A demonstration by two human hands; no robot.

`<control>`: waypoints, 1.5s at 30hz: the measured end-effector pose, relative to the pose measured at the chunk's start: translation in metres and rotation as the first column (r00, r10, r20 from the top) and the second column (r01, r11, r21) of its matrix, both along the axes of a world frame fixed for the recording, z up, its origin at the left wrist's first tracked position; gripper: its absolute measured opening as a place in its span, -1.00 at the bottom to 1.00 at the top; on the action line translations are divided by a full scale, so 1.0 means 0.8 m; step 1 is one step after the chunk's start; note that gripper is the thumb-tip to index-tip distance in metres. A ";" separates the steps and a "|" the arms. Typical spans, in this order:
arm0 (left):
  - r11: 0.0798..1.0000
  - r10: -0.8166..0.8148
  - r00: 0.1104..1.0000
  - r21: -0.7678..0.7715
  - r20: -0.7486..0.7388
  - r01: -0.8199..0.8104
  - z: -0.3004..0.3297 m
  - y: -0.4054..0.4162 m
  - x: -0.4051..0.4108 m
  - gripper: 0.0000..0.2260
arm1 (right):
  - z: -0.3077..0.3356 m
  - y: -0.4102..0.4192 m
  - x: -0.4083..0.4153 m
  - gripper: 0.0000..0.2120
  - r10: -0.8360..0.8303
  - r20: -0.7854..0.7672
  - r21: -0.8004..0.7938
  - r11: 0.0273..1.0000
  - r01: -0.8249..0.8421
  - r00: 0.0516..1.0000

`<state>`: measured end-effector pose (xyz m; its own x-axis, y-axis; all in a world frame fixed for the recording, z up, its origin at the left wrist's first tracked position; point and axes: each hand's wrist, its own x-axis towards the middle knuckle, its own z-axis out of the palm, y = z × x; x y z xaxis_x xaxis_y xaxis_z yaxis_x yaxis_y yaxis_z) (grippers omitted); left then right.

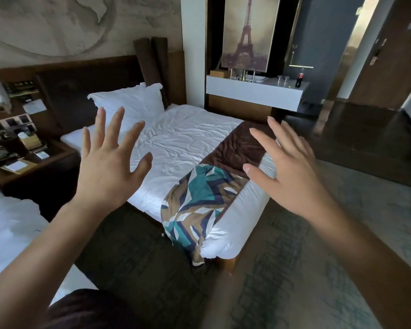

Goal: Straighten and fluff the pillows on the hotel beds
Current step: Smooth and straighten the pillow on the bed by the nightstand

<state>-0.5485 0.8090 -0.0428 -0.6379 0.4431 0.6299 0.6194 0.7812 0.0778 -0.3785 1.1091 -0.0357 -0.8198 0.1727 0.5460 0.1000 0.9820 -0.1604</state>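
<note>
A white pillow (131, 100) leans upright against the dark headboard at the far end of a single bed (183, 136) with wrinkled white sheets. A patterned teal, brown and white cushion (195, 205) lies at the foot of that bed on a brown runner (237, 146). My left hand (107, 167) is raised in the air with fingers spread wide, holding nothing. My right hand (285, 172) is also raised with straight fingers, above the bed's foot. Neither hand touches the bedding.
A dark nightstand (26, 160) with a phone, cards and small items stands left of the bed. The edge of a second white bed (7, 224) shows at lower left. A white shelf (256, 87) with a cola bottle (300, 80) is beyond. Carpet covers the floor on the right.
</note>
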 end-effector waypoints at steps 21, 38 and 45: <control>0.914 0.405 0.913 -0.054 0.045 -0.402 -0.017 0.022 -0.260 -0.34 | -0.039 0.085 -0.429 -0.34 0.459 0.002 -0.076 0.886 -0.458 0.888; 0.773 0.634 0.769 -0.069 0.081 -0.630 -0.020 -0.184 -0.536 -0.38 | -0.061 -0.122 -0.855 -0.34 0.675 0.023 -0.199 0.726 -0.659 0.737; 0.642 0.765 0.643 -0.105 0.028 -0.759 -0.034 -0.266 -0.613 -0.38 | -0.070 -0.220 -1.020 -0.34 0.802 -0.007 -0.194 0.585 -0.788 0.597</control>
<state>-1.0392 0.5962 -0.0699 -0.8089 -0.1743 0.5616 -0.2024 0.9792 0.0123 -1.1942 0.9333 -0.0913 -0.7082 -0.4902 0.5080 -0.6894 0.6352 -0.3481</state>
